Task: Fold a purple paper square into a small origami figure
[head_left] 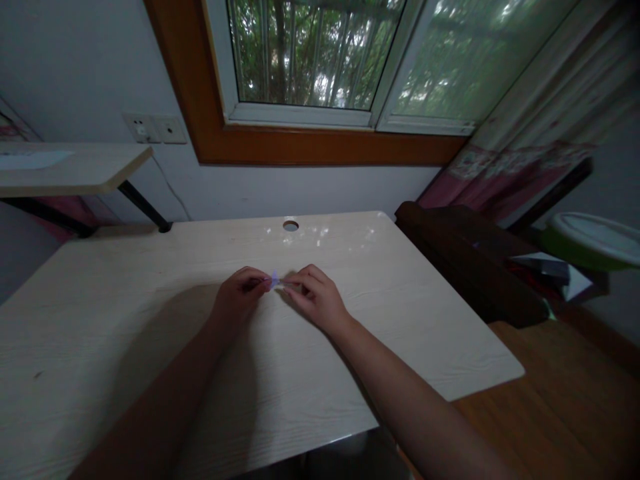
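Note:
Over the middle of the pale wooden desk (330, 373), my two hands nearly meet at the fingertips. My left hand (241, 291) pinches a small purple, partly see-through piece (274, 280), too small and blurred to name its kind. From the other side, the thumb and fingers of my right hand (319, 295) are closed on a thin, light sliver (284, 282) that reaches toward the purple piece. Whether the sliver and the purple piece are joined or only touch, I cannot tell.
At the back left a raised shelf (125, 167) stands on black legs. A round cable hole (291, 226) pierces the desk near the wall. To the right is dark brown furniture (465, 247), with a green-and-white round object (595, 240) above it. The window (310, 60) lies ahead.

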Motion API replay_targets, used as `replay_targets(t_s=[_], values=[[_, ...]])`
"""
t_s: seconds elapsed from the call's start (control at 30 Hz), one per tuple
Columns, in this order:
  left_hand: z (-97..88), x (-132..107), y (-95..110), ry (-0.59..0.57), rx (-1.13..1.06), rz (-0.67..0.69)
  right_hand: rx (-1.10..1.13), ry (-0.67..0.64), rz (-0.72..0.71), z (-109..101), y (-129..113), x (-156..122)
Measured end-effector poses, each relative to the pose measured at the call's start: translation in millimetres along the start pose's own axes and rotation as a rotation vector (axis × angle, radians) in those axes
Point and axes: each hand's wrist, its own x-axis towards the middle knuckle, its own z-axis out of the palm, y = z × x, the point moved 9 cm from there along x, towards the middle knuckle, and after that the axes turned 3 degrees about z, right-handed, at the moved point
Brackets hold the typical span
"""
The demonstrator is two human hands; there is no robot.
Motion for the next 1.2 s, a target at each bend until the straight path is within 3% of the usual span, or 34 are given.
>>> replay_targets(t_s=[0.17,0.63,1.07,1.2], values=[[6.0,-0.6,-7.8,-0.041,-0.098,-0.047,0.043,-0.049,0.027,4.7,3.8,1.0],[11.9,0.2,1.2,-0.101,-0.142,0.008,0.121,-0.042,0.163,5.2,19.5,-0.1],[14.1,0.2,-17.4,-0.11,-0.093,-0.112,0.063,-0.028,0.14,3.3,17.2,1.3],[17.0,0.3,-13.8,-0.145,0.008,-0.102,0.062,-0.024,0.157,3.3,19.3,1.4]])
